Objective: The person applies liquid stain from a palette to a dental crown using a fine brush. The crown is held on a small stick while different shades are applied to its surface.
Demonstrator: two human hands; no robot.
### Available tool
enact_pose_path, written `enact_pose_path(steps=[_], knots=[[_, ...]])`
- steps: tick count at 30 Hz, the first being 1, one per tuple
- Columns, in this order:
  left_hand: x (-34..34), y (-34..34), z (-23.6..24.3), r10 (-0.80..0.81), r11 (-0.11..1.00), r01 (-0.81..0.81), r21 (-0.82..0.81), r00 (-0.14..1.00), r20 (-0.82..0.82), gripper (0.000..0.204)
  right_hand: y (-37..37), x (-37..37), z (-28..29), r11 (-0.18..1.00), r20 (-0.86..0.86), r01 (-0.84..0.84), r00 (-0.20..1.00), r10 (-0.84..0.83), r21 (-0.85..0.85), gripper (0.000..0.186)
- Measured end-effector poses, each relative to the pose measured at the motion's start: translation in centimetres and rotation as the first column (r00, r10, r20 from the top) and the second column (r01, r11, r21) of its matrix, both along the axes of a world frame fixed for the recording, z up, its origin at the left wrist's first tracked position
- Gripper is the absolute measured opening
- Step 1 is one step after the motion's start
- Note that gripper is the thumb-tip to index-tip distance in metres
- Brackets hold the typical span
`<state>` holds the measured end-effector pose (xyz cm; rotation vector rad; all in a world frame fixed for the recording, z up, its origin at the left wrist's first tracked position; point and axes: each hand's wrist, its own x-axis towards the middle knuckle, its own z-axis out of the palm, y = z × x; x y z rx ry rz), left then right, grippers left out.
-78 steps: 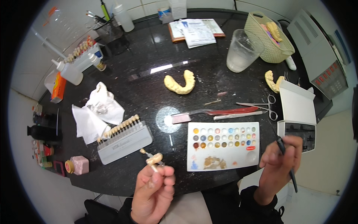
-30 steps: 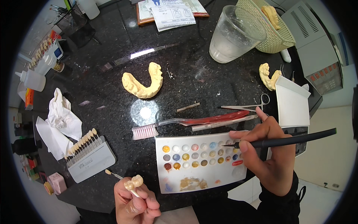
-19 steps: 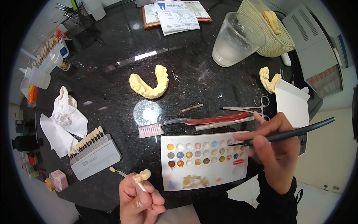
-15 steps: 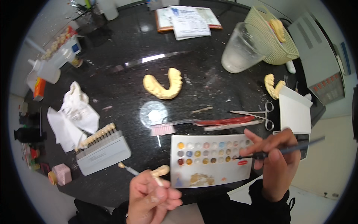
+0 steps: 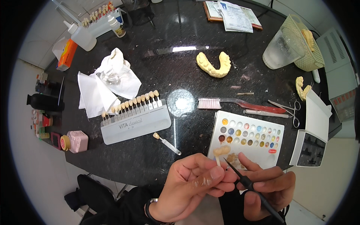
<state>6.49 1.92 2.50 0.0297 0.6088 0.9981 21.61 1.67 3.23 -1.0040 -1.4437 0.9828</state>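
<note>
An orange rectangular package [image 5: 66, 54] lay at the upper left. A white printed leaflet [image 5: 235, 15] rested at the top centre. On the white colour palette [image 5: 248, 138], lower right, sat a small red label [image 5: 272, 151].

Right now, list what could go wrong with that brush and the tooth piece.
1. The left hand pinches the tooth piece only by its thin stem; brush pressure from the right hand might twist it loose.
2. Both hands hover at the colour palette; a slip could smear its wells.
</note>
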Motion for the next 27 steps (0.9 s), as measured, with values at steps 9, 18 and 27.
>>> enact_pose_path(steps=[9,18,27], knots=[[-0.3,0.2,-0.2,-0.052,0.998,0.048,0.048,0.995,0.083,0.014,0.0,-0.6,0.3,0.988,0.062,0.127,0.989,-0.133,0.093,0.025],[-0.4,0.2,-0.5,-0.047,0.998,0.043,0.040,0.996,0.078,0.015,0.6,-0.3,1.4,1.000,0.090,0.026,0.996,-0.026,0.000,0.024],[-0.2,0.0,-0.5,-0.020,0.997,0.014,0.082,0.997,0.075,0.015,0.3,0.0,1.1,0.996,0.051,0.083,0.995,-0.085,0.038,0.023]])
